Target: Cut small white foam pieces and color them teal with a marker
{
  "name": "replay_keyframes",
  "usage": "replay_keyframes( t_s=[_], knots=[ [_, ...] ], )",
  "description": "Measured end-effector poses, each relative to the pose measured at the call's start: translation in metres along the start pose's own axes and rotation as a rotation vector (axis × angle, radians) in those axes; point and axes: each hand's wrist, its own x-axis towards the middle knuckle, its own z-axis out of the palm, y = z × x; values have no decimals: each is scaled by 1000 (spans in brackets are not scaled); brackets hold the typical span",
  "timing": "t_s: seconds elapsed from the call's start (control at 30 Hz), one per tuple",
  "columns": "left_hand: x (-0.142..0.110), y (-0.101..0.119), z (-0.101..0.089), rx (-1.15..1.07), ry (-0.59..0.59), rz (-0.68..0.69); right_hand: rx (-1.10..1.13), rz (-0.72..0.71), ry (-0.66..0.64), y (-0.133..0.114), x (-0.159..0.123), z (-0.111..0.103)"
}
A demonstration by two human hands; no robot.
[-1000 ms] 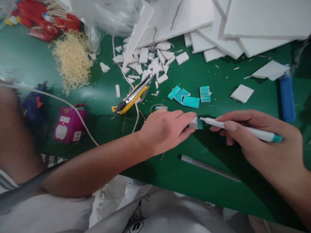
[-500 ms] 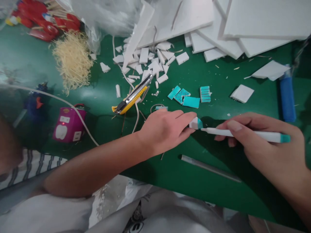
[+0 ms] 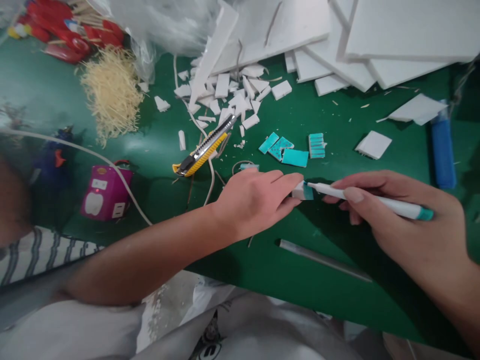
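My left hand (image 3: 258, 200) reaches across the green table (image 3: 330, 280) and pinches a small white foam piece (image 3: 302, 190) that is partly coloured teal. My right hand (image 3: 405, 220) grips a white marker with a teal end (image 3: 375, 201). The marker's tip touches the teal side of the foam piece. Just beyond my hands lie several teal-coloured foam pieces (image 3: 294, 157).
A yellow utility knife (image 3: 204, 148) lies left of the teal pieces among white foam scraps (image 3: 232, 95). Big white foam boards (image 3: 375, 35) are stacked at the back. A pink power strip (image 3: 105, 192), a straw-like pile (image 3: 112, 92), a blue lighter (image 3: 442, 150) and a grey stick (image 3: 322, 259) are also here.
The marker drew back to the right and level, then returned with its tip against the foam piece. My left hand stayed in place.
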Motion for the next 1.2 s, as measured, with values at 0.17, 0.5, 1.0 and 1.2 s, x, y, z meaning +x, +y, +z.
replay_keyframes(
  t_s=[0.17, 0.5, 1.0, 1.2],
  knots=[
    [0, -1, 1, -6, 20, 7, -5, -21, -19, 1, 2, 0],
    [0, -1, 0, 0, 14, 7, 11, 20, -8, 0, -1, 0],
    [0, -1, 1, -17, 19, 6, 26, 34, -13, 2, 1, 3],
    [1, -1, 1, -28, 20, 3, 38, 21, -15, 1, 1, 4]
  ],
)
